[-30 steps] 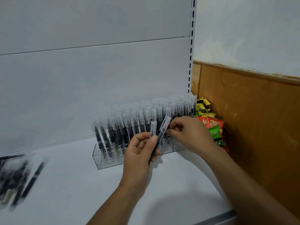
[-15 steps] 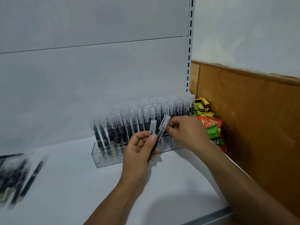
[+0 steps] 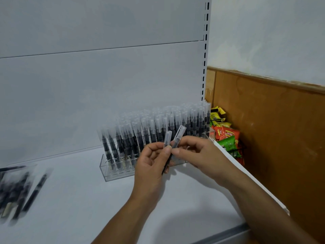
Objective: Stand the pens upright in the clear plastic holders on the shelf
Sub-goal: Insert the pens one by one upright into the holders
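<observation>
Centre of frame: the left hand point(image 3: 151, 162) curls closed around pen 1 point(image 3: 168, 139) and the lower barrel of pen 2 point(image 3: 180, 132), caps up, as a ready supply before the clear holder point(image 3: 107, 170). The right hand point(image 3: 204, 155) pinches pen 2 between thumb and forefinger, probably to draw it out for slotting. Standing pens point(image 3: 149, 127) crowd the holder; loose pens point(image 3: 33, 194) lie lower left.
</observation>
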Action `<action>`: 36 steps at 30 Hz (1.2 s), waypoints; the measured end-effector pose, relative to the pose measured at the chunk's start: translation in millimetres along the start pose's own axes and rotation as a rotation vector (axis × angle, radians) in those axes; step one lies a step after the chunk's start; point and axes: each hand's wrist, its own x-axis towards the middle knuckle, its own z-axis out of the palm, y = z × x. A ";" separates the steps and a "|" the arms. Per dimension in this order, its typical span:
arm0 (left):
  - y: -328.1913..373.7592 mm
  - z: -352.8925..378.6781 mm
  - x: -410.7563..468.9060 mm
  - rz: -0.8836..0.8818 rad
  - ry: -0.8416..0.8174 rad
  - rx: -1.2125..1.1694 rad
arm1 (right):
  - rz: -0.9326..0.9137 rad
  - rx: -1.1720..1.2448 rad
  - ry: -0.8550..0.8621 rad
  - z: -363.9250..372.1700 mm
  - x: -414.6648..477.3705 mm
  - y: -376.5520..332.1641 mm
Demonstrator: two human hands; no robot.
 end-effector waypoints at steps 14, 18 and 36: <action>0.8 0.3 -1.6 0.012 0.016 0.115 | -0.132 -0.288 0.568 -41.6 29.0 -11.3; 0.4 -0.2 -1.7 0.005 0.012 0.114 | -0.166 -0.461 0.521 -37.5 37.0 -5.7; -2.0 -1.5 -2.2 0.044 -0.019 0.104 | -0.112 -0.445 0.351 -17.4 9.5 10.1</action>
